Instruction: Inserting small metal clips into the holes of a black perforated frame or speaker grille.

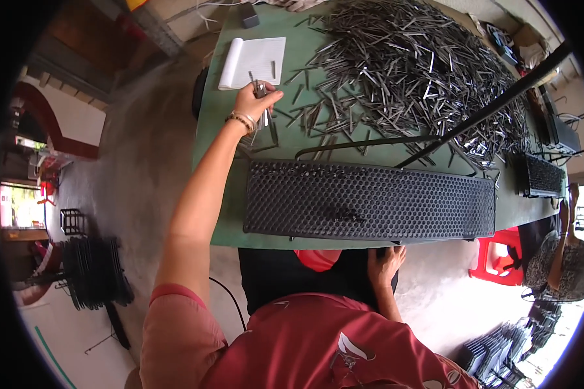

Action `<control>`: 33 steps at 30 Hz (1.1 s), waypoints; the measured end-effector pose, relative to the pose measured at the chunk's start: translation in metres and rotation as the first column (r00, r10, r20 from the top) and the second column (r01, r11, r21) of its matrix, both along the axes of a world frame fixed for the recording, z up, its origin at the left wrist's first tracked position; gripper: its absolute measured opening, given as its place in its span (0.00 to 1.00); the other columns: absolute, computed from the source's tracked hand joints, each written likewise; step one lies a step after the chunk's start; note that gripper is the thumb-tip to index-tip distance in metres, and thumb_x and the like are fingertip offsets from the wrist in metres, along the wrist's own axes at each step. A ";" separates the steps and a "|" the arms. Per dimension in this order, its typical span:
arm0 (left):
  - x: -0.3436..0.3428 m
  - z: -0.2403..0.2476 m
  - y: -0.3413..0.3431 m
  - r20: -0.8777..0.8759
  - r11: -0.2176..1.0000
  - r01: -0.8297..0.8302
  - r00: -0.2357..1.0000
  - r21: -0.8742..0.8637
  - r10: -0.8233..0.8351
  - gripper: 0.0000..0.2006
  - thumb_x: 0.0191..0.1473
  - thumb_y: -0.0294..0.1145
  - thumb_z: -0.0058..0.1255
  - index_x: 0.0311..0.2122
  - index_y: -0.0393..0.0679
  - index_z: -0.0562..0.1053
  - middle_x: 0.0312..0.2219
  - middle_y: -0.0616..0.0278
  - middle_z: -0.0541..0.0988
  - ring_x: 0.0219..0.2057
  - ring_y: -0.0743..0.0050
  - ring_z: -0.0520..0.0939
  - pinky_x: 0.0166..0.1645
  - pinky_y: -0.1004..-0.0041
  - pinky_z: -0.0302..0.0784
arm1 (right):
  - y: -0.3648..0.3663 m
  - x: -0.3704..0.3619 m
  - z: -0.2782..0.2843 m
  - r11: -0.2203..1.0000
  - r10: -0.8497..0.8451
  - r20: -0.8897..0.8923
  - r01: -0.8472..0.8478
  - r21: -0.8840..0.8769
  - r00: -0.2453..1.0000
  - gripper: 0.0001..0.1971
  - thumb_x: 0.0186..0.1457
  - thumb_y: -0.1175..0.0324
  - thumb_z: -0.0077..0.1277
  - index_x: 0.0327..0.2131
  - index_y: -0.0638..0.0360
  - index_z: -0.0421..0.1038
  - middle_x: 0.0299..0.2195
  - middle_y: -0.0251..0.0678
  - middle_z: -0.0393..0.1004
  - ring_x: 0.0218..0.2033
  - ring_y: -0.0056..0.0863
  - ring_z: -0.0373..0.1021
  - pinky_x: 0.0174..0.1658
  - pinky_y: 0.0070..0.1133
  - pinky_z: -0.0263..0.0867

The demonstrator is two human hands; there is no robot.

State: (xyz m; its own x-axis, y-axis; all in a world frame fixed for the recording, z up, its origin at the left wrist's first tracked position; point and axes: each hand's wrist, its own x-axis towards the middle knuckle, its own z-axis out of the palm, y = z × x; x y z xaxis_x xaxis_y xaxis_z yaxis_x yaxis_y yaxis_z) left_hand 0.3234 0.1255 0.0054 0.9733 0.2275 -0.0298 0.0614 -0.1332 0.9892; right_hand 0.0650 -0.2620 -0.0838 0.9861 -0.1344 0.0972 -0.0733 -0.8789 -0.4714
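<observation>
My left hand (255, 101) is stretched out over the left side of the green table, closed round a small bunch of thin metal strips (263, 119). Just beyond it lies an open notepad (259, 57) with white pages and one dark strip on it. A black panel (370, 201) full of round holes rests along the table's front edge, a bent black rod (363, 141) rising behind it. Below the panel's lower edge is my right hand (388, 264), above my lap. Its fingertips go out of sight under the edge, so its hold is hidden.
A large heap of dark metal strips (422, 71) covers the table's far right, with loose strips scattered toward the middle. A small dark block (247, 15) sits at the far left corner. Another person's arm (562, 240) shows at the right, near a red stool (499, 259).
</observation>
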 end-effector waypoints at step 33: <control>-0.149 0.062 -0.019 0.047 0.396 0.009 0.995 -0.918 0.085 0.06 0.54 0.30 0.52 0.29 0.42 0.68 0.21 0.64 0.72 0.26 0.73 0.74 0.31 0.76 0.73 | 0.035 -0.039 0.105 0.685 0.535 0.049 -0.467 0.559 0.844 0.07 0.50 0.77 0.52 0.35 0.64 0.73 0.29 0.42 0.74 0.28 0.29 0.73 0.33 0.20 0.68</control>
